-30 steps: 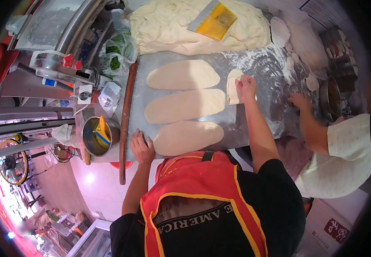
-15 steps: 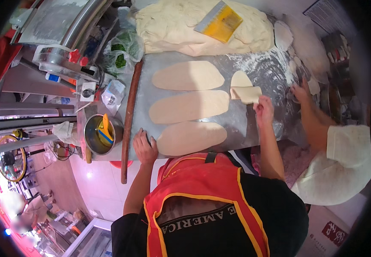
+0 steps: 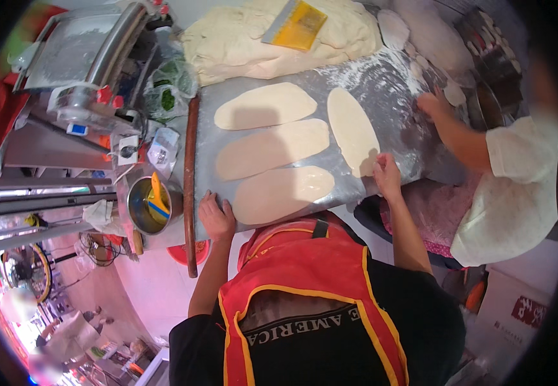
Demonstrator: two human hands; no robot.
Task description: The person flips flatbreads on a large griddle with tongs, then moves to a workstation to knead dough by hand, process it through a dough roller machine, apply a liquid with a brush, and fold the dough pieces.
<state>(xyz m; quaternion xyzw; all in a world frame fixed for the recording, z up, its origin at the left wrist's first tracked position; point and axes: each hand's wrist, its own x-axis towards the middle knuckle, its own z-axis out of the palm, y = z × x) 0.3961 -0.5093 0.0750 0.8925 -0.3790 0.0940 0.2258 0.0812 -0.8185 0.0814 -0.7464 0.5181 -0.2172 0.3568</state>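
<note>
Three long oval dough sheets, the far one (image 3: 266,105), the middle one (image 3: 272,149) and the near one (image 3: 284,195), lie one behind another on the metal worktop (image 3: 350,192). A fourth dough sheet (image 3: 352,132) stretches flat at their right, running away from me. At its near end, my right hand (image 3: 387,172) pinches the edge between thumb and fingers. My left hand (image 3: 216,217) rests palm down at the worktop's near edge, fingers apart, beside the near sheet. A long wooden rolling pin (image 3: 191,167) lies just left of it.
A big dough mass (image 3: 240,48) with a yellow-handled scraper (image 3: 297,24) fills the back. Left are a metal pot (image 3: 139,219), bagged greens (image 3: 169,93) and a roller machine (image 3: 95,51). At right, a co-worker's hand (image 3: 429,103) reaches over floured worktop.
The fourth dough sheet was bunched and folded; now it lies flat and long. My right hand has come slightly nearer to me. My left hand stays by the rolling pin.
</note>
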